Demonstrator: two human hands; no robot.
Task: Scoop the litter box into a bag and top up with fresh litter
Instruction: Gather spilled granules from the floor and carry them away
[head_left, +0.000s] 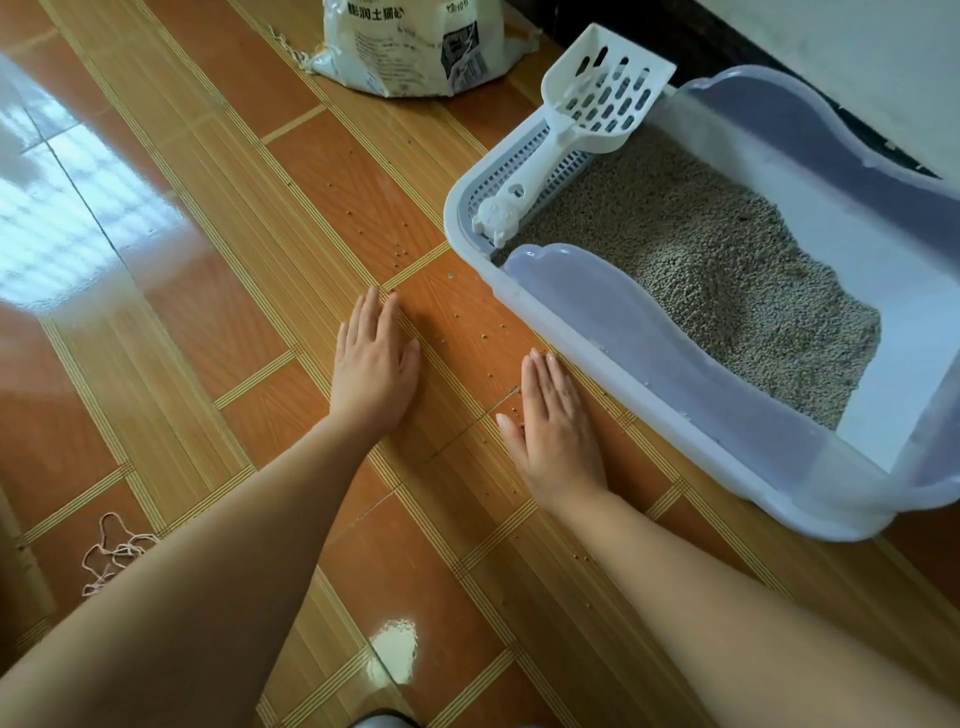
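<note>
Both our palms lie flat on the floor (234, 223), fingers straight and holding nothing. The left grip (374, 369) is well apart from the box, and the right grip (558, 431) is just beside the near wall of the litter box (675, 379). Loose pellets (400, 252) dot the tiles ahead of and between our grips, a few right at the right thumb.

The box sits on the floor to our right, white with translucent bluish side guards. Its grey litter (701, 270) leaves bare white bottom at the right end. The white slotted scoop (587, 119) lies on the grid step (530, 171) at the box's far-left end, head jutting over the rim. Beyond it a printed white litter bag (410, 47) stands on the floor, its top out of view. A tangle of pale string (114, 551) lies at lower left.

The floor is glossy orange-brown tile with striped tan bands, mirroring bright light at left. A white wall (857, 52) with a dark baseboard runs behind the box.
</note>
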